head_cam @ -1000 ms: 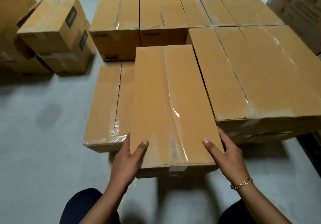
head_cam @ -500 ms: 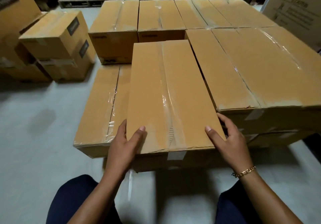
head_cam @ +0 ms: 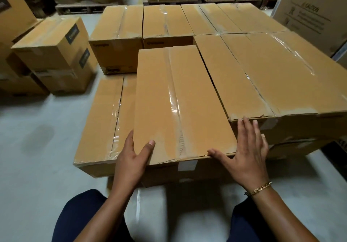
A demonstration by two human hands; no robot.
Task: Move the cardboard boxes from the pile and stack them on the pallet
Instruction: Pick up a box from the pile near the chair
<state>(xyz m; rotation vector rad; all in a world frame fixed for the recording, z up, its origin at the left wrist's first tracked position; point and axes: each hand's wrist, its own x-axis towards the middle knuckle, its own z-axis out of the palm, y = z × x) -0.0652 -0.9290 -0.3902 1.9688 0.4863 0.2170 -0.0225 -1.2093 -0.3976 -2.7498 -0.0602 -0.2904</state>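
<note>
A long taped cardboard box lies on the second layer of the stack, close beside the taller right-hand boxes. My left hand grips its near left corner, thumb on top and fingers down the side. My right hand is spread flat at the near right corner. Its thumb touches the box's front edge and its fingers lie against the front of the neighbouring box. A lower box sits to the left, one layer down. The pallet under the stack is hidden.
A pile of smaller boxes stands on the floor at the left. More stacked boxes fill the back row. A large printed carton stands at the far right. Grey floor lies around my legs.
The box has slid away from me, further onto the stack. My right hand has come off the box's right side and spread flat; my left hand keeps its hold.
</note>
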